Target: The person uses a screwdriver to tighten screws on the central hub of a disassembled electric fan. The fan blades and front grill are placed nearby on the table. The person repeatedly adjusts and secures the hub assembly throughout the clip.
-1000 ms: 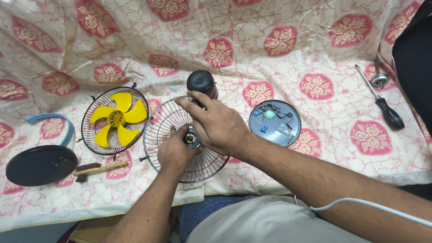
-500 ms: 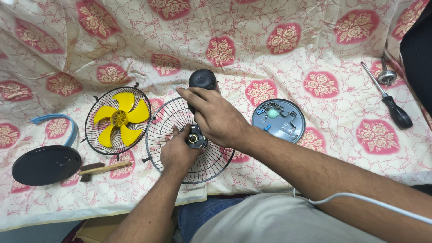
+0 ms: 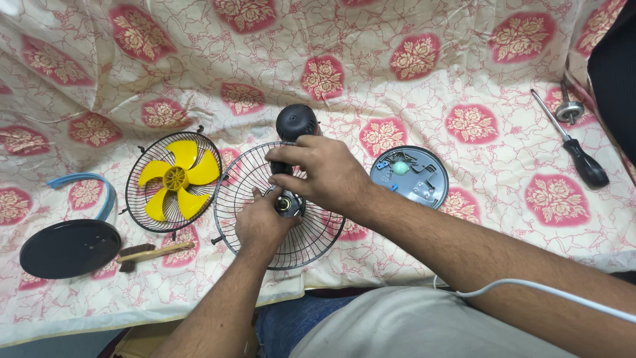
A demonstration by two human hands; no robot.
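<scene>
The fan lies in pieces on a flowered cloth [image 3: 464,79]. The left hand [image 3: 262,225] steadies the bare wire guard [image 3: 311,238] from below, grip closed at its hub; the right hand [image 3: 324,174] pinches the black motor [image 3: 296,122] at the guard's centre. Not yet fitted — the yellow blade in its second guard [image 3: 173,180], round grey base plate [image 3: 409,176], black disc [image 3: 69,248]. A wooden brush [image 3: 149,253] and a screwdriver [image 3: 575,147] lie apart.

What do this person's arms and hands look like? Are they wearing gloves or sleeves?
No gloves: the left hand and right hand are bare, with no rings or watch in view. Both forearms are uncovered, no sleeves showing. A thin white cable lies across the right forearm.
</scene>
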